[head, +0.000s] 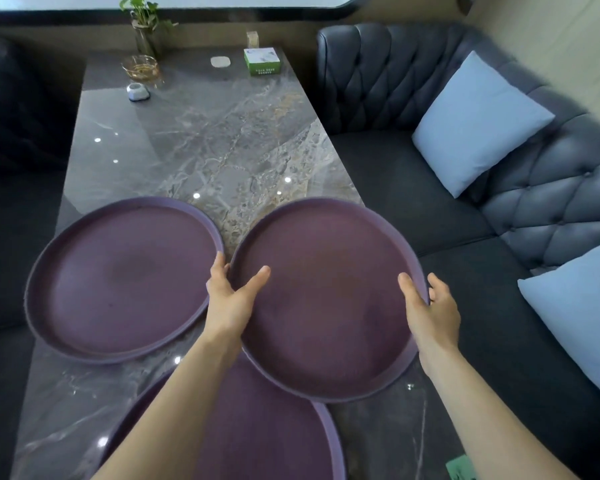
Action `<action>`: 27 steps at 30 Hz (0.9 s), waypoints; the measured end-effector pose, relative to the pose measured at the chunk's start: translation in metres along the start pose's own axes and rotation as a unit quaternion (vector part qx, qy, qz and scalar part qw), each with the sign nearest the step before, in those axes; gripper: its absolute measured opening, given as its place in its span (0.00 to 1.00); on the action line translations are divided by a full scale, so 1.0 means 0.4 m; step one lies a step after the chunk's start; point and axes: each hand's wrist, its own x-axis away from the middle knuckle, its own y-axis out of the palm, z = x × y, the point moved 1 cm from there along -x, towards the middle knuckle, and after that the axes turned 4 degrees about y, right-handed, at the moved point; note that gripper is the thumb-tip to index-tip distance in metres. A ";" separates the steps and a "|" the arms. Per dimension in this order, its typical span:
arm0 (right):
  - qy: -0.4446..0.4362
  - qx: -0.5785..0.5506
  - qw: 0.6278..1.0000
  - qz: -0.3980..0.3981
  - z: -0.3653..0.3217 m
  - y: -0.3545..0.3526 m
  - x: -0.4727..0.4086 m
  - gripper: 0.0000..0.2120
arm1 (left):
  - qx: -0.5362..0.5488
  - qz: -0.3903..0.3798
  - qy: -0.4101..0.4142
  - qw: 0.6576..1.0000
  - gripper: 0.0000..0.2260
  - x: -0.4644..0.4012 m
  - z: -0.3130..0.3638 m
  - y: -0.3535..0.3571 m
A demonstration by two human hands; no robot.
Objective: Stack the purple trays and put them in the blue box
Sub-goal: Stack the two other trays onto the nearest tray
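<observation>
Over the grey marble-patterned table, I grip the right-hand round purple tray by its rims with my left hand and right hand, two more trays lying near, stacking evidently next, blue box unseen.
</observation>
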 end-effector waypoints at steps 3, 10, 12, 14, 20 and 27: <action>-0.015 0.032 0.999 0.028 0.006 0.007 0.102 0.34 | -0.044 0.054 0.011 0.998 0.42 0.061 0.000 -0.092; -0.030 0.109 0.994 0.004 0.099 0.031 0.377 0.27 | -0.214 0.153 -0.010 0.965 0.21 0.234 -0.065 -0.393; -0.016 0.126 0.992 -0.008 0.140 0.036 0.451 0.26 | -0.243 0.159 -0.015 0.957 0.14 0.280 -0.101 -0.466; -0.014 0.154 0.988 -0.013 0.183 0.040 0.516 0.25 | -0.277 0.163 -0.025 0.947 0.11 0.321 -0.138 -0.526; -0.005 0.183 0.983 -0.022 0.278 0.052 0.619 0.25 | -0.341 0.154 -0.038 0.927 0.14 0.404 -0.221 -0.607; 0.000 0.184 0.982 -0.046 0.317 0.061 0.632 0.32 | -0.390 0.109 -0.015 0.914 0.20 0.422 -0.236 -0.602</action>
